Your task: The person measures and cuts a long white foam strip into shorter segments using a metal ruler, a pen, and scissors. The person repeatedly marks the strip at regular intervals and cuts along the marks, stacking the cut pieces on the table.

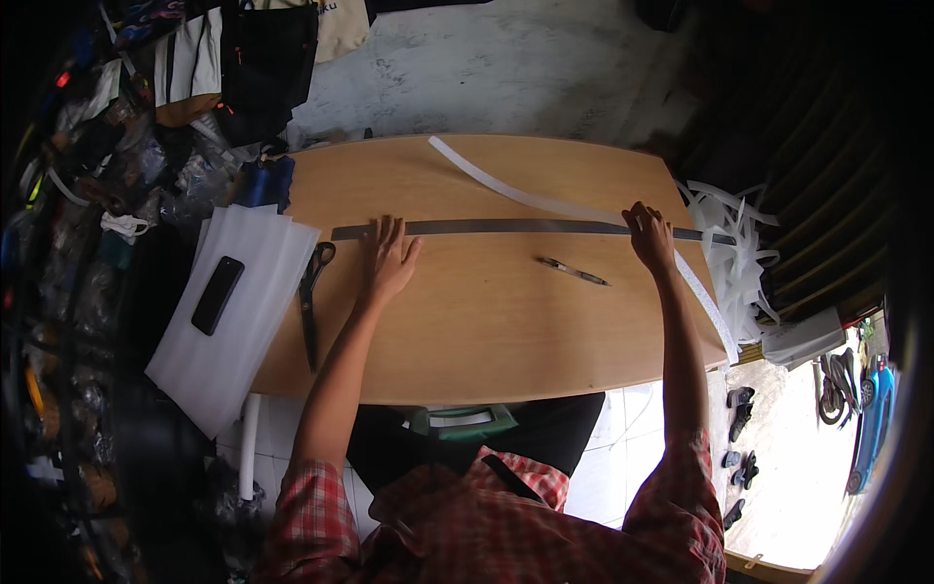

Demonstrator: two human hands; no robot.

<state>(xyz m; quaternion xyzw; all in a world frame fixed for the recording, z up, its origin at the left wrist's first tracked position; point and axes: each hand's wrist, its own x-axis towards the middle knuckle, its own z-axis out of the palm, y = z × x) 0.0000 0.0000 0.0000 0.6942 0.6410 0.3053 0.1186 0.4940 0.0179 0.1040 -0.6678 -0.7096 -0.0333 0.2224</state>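
Observation:
A long, dark grey flat bar like a metal ruler (516, 227) lies across the wooden table. My left hand (391, 263) rests flat near its left end, fingers stretched out over the bar. Toward the right end, my right hand (650, 237) is closed, fingers bunched on a narrow white strip (506, 188). That strip curves from the table's far side to my right hand, and a white length shows again beside my right forearm. The fingertips partly hide where strip and bar cross. A pen (574, 271) lies between my hands, nearer to me than the bar.
Black scissors (309, 302) lie left of my left forearm. Beside them, white foam-like sheets (229, 375) overhang the table's left edge with a black phone (218, 296) on top. Tangled white strips (735, 263) hang at the right edge. Bags and plastic-wrapped goods crowd the left.

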